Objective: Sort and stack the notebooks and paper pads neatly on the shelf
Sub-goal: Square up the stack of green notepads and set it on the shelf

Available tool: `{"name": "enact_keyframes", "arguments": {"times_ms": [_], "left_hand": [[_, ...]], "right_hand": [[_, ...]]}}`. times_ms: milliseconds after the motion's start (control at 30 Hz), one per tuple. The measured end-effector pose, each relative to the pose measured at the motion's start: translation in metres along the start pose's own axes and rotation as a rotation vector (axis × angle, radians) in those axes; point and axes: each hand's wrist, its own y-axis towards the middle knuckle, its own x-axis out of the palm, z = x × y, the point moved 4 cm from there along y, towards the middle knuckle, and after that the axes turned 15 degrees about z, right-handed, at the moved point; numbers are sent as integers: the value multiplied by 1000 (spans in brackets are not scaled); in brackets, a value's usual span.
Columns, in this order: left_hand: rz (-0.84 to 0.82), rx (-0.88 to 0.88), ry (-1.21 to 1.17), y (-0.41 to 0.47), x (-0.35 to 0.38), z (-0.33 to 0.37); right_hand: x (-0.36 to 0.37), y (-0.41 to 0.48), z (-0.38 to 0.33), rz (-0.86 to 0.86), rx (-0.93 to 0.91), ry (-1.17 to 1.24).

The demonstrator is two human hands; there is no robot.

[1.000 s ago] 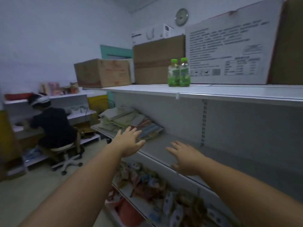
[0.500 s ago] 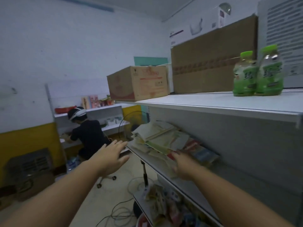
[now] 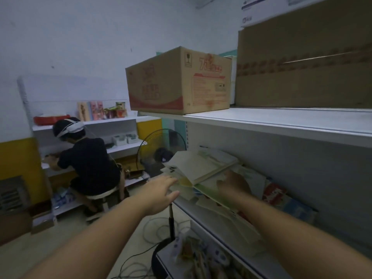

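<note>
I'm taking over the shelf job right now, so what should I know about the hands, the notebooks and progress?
Left hand: open, at the pile's front edge.
Right hand: laid on the pile, fingertips at the top notebook; grip unclear.
Notebooks and pads: one skewed, fanned pile on the middle shelf; red and blue ones lie beside it.
Done: nothing stacked neatly.
Left: sort, square up, stack.

White shelf [image 3: 201, 220] bears a loose notebook pile [image 3: 201, 168].

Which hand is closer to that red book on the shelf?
Right. The right hand is on the pile beside the red book; the left hand is at the pile's far edge.
</note>
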Motion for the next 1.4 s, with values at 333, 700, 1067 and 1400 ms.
{"name": "enact_keyframes", "arguments": {"times_ms": [333, 700, 1067, 1400], "left_hand": [[-71, 181, -355, 113, 39, -66], [-51, -104, -916, 179, 59, -101], [-308, -582, -1592, 169, 67, -147], [-99, -632, -1759, 194, 102, -171]], "right_hand": [[52, 65, -26, 215, 466, 84], [56, 74, -42, 513, 512, 794], [74, 94, -123, 23, 137, 935], [93, 102, -91, 249, 297, 373]]}}
